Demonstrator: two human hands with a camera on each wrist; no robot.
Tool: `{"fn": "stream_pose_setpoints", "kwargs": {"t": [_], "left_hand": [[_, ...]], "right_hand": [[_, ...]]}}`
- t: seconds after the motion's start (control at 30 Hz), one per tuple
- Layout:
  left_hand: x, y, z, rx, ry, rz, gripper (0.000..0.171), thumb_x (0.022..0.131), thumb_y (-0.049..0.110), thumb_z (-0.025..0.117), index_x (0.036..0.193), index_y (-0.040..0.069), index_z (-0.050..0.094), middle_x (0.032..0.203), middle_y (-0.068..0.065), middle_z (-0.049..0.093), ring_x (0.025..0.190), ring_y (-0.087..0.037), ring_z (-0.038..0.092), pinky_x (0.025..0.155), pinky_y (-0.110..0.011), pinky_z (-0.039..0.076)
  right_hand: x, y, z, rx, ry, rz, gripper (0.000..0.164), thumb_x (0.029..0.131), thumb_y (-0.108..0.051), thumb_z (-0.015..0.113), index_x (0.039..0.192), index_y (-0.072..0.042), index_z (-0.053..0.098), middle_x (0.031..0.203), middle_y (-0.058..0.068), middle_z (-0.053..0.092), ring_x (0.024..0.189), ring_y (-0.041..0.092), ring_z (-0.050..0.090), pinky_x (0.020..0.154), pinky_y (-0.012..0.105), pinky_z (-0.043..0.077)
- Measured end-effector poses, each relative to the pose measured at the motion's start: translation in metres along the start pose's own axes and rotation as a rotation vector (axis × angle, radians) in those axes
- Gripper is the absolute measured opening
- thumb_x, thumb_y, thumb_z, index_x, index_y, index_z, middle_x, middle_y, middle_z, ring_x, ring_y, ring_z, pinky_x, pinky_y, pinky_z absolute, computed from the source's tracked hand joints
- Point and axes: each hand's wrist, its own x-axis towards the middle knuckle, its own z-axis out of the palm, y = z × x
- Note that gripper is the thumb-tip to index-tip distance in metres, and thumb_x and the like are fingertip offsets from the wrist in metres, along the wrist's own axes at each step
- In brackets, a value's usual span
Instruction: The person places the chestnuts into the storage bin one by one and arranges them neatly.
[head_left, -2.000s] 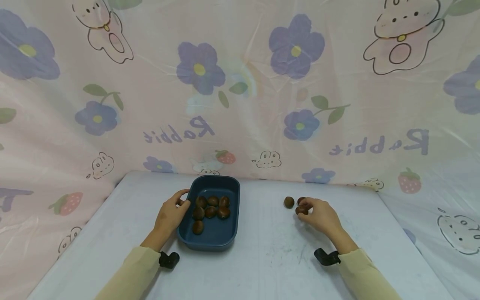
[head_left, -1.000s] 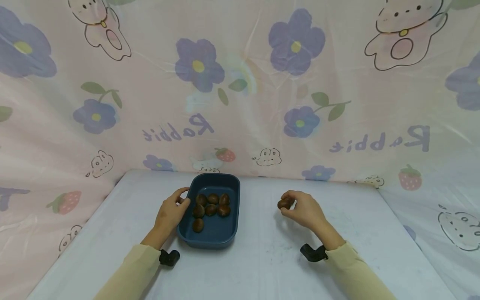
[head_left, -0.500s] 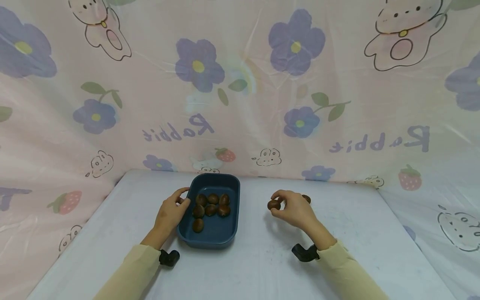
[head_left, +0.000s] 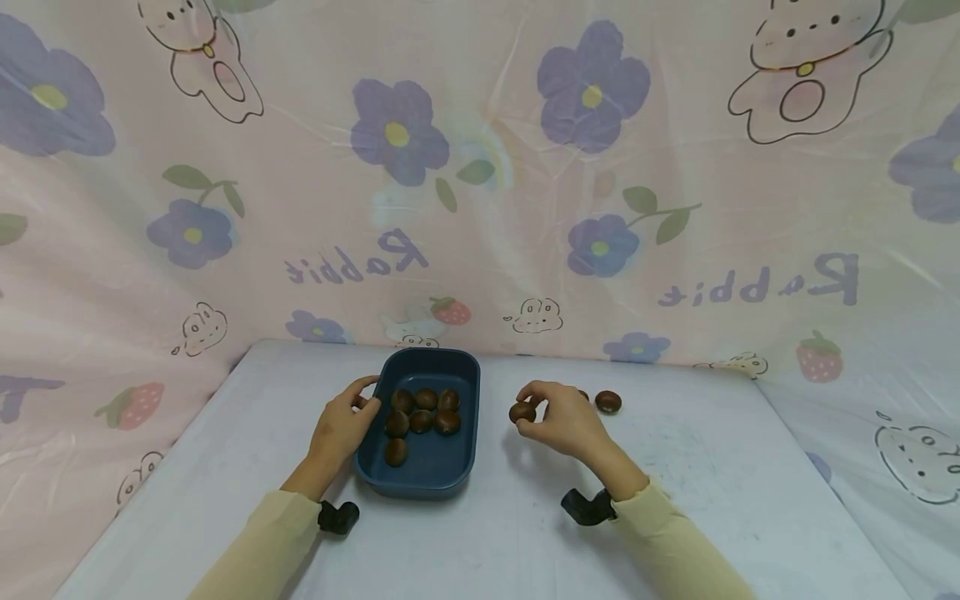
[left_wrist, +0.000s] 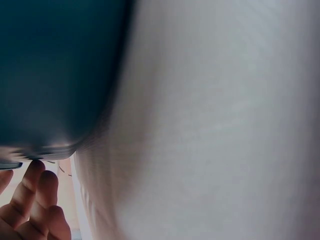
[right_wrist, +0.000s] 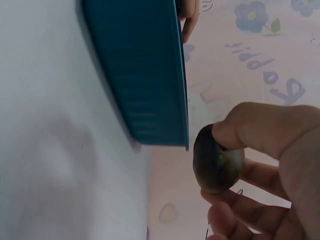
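Note:
A chestnut [head_left: 522, 412] is pinched between the thumb and fingers of my right hand [head_left: 564, 421], just right of the dark blue container [head_left: 438, 482]. The right wrist view shows the same chestnut [right_wrist: 216, 162], dark and glossy, held off the table. Several chestnuts [head_left: 422, 421] lie inside the container. My left hand [head_left: 341, 429] touches the container's left rim. In the left wrist view its fingers [left_wrist: 46, 192] reach the outer wall, which fills the upper left. Another chestnut [head_left: 608, 402] lies behind my right hand, and one more is mostly hidden by it.
The white table [head_left: 495, 550] carries the container left of the middle. A patterned curtain [head_left: 495, 208] with flowers and rabbits hangs behind the table's far edge. Black wrist-worn pieces sit at both cuffs.
My right hand took a chestnut from the group on the right and carried it left toward the container. Two chestnuts behind the hand came back into view. My left hand stayed put.

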Motion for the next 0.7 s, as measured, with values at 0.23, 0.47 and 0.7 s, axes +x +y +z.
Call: {"fn": "stream_pose_setpoints", "kwargs": {"t": [0.23,0.47,0.7], "left_hand": [[0.000,0.000,0.000,0.001,0.004,-0.001,0.046,0.092,0.032,0.050,0.138,0.027,0.050,0.095,-0.006,0.063,0.074,-0.020,0.054,0.061,-0.029,0.041],[0.000,0.000,0.001,-0.008,0.002,-0.004,0.046,0.092,0.032,0.050,0.138,0.028,0.050,0.094,-0.006,0.063,0.074,-0.020,0.053,0.061,-0.030,0.041],[0.000,0.000,0.001,-0.004,-0.003,-0.010,0.047,0.092,0.033,0.049,0.138,0.028,0.049,0.095,-0.005,0.063,0.075,-0.020,0.053,0.062,-0.029,0.040]], "right_hand": [[0.006,-0.016,0.006,0.022,-0.015,-0.029,0.024,0.073,-0.025,0.073,0.096,-0.028,0.068,0.085,-0.009,0.066,0.055,0.007,0.049,0.054,0.025,0.042],[0.010,-0.031,0.014,0.051,-0.032,-0.067,0.024,0.073,-0.025,0.074,0.096,-0.027,0.068,0.085,-0.010,0.065,0.060,0.008,0.051,0.056,0.026,0.043],[0.015,-0.042,0.024,0.062,-0.063,-0.110,0.023,0.075,-0.027,0.074,0.098,-0.026,0.068,0.086,-0.009,0.065,0.061,0.007,0.052,0.054,0.025,0.043]]}}
